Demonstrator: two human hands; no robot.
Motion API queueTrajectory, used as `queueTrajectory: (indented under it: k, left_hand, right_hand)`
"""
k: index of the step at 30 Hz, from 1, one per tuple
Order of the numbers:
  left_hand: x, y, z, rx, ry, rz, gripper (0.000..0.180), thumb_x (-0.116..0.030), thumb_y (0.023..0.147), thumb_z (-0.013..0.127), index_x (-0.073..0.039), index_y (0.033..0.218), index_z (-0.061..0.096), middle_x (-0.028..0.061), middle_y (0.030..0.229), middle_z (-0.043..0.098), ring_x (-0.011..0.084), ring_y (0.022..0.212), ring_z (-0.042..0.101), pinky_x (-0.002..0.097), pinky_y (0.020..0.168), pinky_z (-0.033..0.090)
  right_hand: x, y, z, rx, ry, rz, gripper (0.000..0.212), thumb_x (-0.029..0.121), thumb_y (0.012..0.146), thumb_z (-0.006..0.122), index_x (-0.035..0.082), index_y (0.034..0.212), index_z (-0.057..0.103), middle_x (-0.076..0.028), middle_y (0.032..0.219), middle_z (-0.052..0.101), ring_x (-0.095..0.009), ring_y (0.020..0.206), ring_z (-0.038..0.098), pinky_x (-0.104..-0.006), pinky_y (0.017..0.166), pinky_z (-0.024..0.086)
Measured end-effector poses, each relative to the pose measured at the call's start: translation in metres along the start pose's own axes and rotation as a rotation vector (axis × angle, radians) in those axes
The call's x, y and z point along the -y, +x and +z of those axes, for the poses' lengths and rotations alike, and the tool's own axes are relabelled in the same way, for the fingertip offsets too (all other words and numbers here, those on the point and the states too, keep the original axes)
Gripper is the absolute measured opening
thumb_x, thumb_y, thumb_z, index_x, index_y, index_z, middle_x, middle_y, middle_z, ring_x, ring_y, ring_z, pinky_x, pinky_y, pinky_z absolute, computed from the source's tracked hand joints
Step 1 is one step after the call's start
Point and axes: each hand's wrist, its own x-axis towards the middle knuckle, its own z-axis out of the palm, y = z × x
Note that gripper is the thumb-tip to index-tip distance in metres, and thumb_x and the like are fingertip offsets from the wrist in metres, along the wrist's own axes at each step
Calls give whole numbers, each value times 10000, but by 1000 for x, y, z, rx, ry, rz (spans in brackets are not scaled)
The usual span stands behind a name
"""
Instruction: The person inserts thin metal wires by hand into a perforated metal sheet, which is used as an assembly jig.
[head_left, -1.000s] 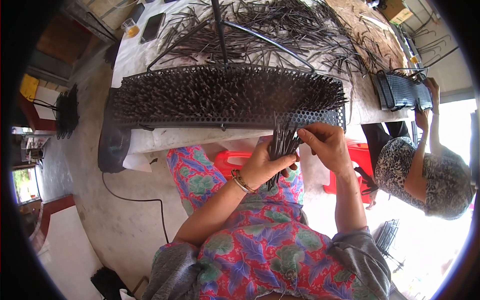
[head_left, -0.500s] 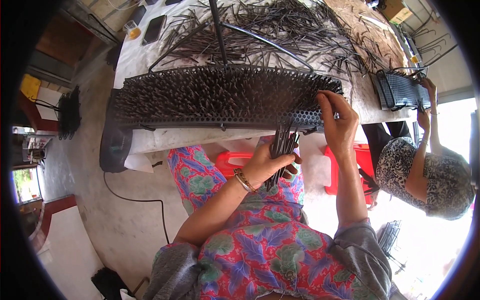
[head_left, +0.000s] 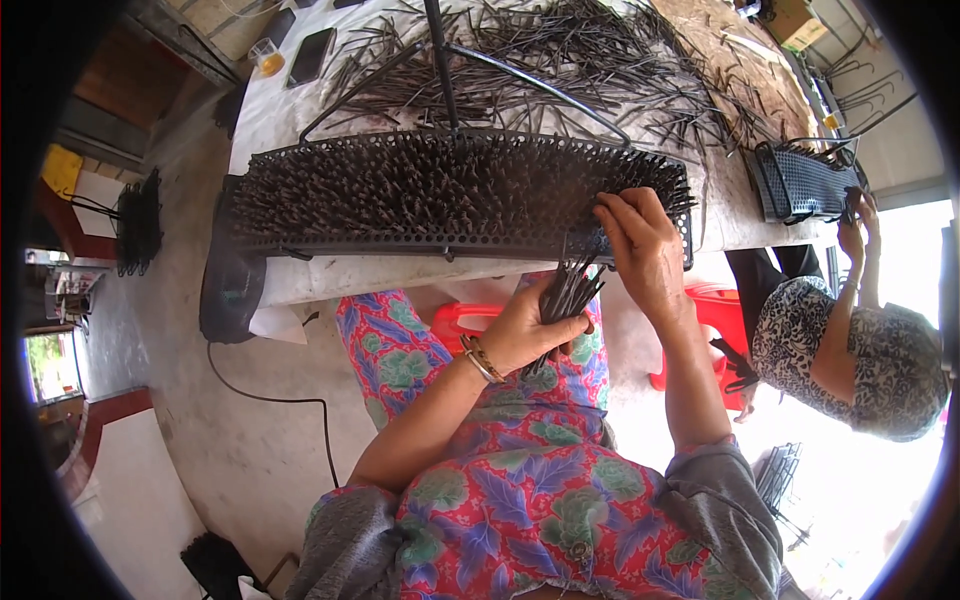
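Note:
My left hand (head_left: 535, 325), with a bracelet on its wrist, grips a bundle of thin black strips (head_left: 572, 292) just below the rack's front edge. The strips fan out above the fist. A long curved black perforated rack (head_left: 500, 245) lies along the table's near edge, densely filled with upright black strips (head_left: 400, 190). My right hand (head_left: 640, 245) is closed in a pinch over the rack's right part, close above the bundle. Whatever its fingertips hold is lost against the dark strips.
Many loose black strips (head_left: 560, 50) cover the table (head_left: 275, 165) behind the rack. A dark metal stand (head_left: 437, 65) rises over it. A phone (head_left: 311, 56) and a cup (head_left: 266, 58) lie far left. At right, another person (head_left: 850, 340) handles a similar rack (head_left: 805, 180). Red stools (head_left: 715, 315) stand below.
My right hand has moved left and slightly down along the rack, nearer the bundle. My left hand has barely shifted. The other person's hands have drawn together beside their rack.

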Motion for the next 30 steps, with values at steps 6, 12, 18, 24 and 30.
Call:
queueTrajectory:
  k: [6, 12, 18, 24, 30]
  left_hand:
    - [-5, -4, -2, 29, 206, 30, 243, -104, 842, 634, -22, 1041, 521, -11, 736, 568, 60, 591, 547, 230, 527, 467]
    - [1, 3, 2, 38, 416, 378, 211, -124, 847, 634, -26, 1007, 538, -10, 742, 562, 56, 593, 527, 229, 541, 460]
    - [8, 6, -1, 134, 11, -95, 197, -103, 852, 602, -26, 1026, 553, 28, 811, 604, 70, 628, 553, 224, 555, 466]
    - [11, 5, 4, 87, -237, -136, 235, -116, 858, 592, -9, 1065, 568, 86, 930, 642, 123, 768, 615, 253, 601, 521]
    - [10, 4, 7, 29, -355, -179, 244, -89, 855, 584, -10, 1085, 560, 93, 963, 636, 160, 831, 633, 306, 672, 558]
  right_hand:
    - [19, 1, -19, 66, 275, 184, 202, 120, 812, 671, 3, 976, 657, -88, 883, 584, -187, 660, 578, -283, 582, 460]
    - [10, -1, -27, 285, 681, 452, 167, 124, 846, 654, -11, 945, 660, -47, 820, 648, -101, 741, 575, -248, 650, 460]
    - [-4, 9, -40, -40, 443, 394, 141, 95, 869, 613, -23, 939, 648, -68, 828, 657, -108, 740, 588, -236, 672, 453]
    - [-4, 5, -31, -80, 215, 308, 100, 63, 841, 623, -4, 911, 647, -103, 825, 640, -180, 690, 605, -274, 645, 464]
    - [-14, -5, -12, -101, 131, 160, 123, 63, 790, 665, 13, 903, 658, -95, 809, 623, -241, 712, 613, -319, 633, 477]
